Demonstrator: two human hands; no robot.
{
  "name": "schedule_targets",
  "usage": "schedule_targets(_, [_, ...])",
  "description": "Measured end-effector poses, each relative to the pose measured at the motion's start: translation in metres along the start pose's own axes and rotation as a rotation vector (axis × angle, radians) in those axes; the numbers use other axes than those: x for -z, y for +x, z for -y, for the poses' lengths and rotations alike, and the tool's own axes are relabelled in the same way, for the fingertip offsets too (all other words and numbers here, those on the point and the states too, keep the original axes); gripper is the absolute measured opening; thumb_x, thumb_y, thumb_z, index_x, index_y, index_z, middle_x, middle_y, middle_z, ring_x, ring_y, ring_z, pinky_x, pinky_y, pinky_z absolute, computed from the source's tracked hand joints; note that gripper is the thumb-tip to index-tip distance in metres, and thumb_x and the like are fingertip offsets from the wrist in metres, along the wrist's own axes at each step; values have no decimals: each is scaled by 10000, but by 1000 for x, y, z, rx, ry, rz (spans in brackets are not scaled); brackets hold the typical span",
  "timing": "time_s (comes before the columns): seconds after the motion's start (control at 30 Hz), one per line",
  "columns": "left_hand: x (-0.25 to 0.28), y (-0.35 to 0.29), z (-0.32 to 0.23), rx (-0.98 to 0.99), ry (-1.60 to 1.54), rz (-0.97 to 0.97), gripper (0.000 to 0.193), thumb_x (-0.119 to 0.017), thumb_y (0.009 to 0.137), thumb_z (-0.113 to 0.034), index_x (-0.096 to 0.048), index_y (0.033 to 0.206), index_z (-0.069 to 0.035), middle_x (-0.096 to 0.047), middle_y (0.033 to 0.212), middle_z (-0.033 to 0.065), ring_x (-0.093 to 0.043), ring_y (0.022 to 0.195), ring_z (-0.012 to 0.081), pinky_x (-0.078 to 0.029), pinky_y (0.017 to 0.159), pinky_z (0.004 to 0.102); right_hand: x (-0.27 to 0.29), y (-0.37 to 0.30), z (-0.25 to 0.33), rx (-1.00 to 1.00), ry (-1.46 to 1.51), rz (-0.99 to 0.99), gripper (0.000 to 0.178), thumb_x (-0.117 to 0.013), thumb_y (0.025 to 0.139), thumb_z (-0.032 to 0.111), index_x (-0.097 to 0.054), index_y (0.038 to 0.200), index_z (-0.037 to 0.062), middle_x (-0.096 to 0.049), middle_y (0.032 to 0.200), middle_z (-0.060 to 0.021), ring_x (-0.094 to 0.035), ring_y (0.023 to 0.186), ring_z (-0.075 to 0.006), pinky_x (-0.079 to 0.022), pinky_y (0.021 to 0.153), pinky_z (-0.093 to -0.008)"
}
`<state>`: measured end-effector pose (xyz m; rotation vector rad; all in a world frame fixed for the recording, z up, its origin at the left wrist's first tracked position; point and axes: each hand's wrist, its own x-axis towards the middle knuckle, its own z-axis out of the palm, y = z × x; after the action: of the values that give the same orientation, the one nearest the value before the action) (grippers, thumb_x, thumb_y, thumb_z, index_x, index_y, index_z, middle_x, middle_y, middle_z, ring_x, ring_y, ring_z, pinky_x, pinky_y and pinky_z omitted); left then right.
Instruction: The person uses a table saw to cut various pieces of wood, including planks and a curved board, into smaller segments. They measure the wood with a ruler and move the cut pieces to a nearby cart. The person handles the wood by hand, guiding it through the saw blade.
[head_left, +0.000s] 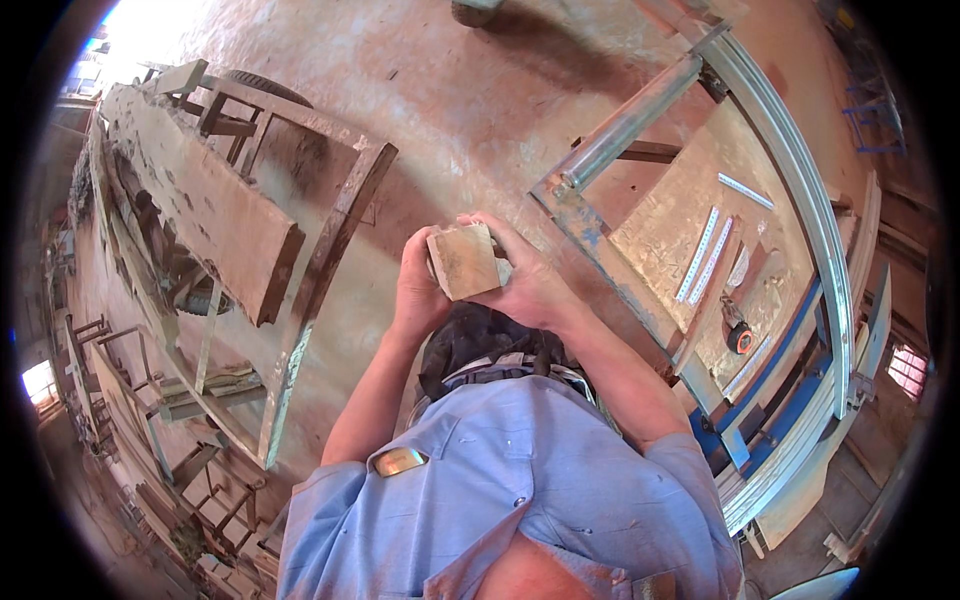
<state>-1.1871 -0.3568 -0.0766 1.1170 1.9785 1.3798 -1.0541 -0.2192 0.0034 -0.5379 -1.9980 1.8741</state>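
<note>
In front of my waist I hold a squared wooden block (465,262), with its pale end face turned up toward me. My left hand (420,280) grips the block's left side, thumb along its edge. Around the right side wraps my right hand (522,280), its fingers reaching over the far edge. Something whitish (504,271) shows between the block and my right palm; I cannot make out what it is. How far the block extends downward is hidden.
On my left a metal frame (335,225) carries a thick rough plank (215,195). To the right, a steel-railed bench holds a board (665,225) with several white rulers (703,255), a knife-like blade (739,268) and a black-and-orange tool (740,338). A wheel (268,88) lies beyond the left frame.
</note>
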Motion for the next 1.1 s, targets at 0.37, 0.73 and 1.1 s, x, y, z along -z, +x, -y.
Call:
schedule_targets(0.37, [-4, 0, 5, -209, 154, -113, 843, -866, 670, -120, -379, 1355, -56, -458, 1378, 198, -483, 1277, 359, -417, 1067, 429, 0, -19, -2, 308, -104, 9, 837, -849, 652, 37, -428, 1372, 110, -475, 1400, -168, -480, 1300, -360, -431, 1067, -400])
schedule_targets(0.73, [-7, -3, 1, -248, 174, -130, 774, -831, 683, -98, -406, 1328, -54, -489, 1363, 197, -488, 1279, 375, -427, 1063, 441, 2, -30, 2, 285, -149, 17, 829, -852, 627, 28, -439, 1341, 112, -463, 1411, -168, -483, 1278, -376, -432, 1057, -410])
schedule_targets(1.1, [-6, -1, -2, -146, 187, 3, 824, -814, 708, -133, -381, 1400, -22, -475, 1385, 221, -473, 1287, 392, -413, 1069, 441, 13, -28, 29, 91, -105, -24, 833, -869, 665, 18, -421, 1363, 92, -500, 1381, -129, -499, 1281, -261, -434, 1052, -382])
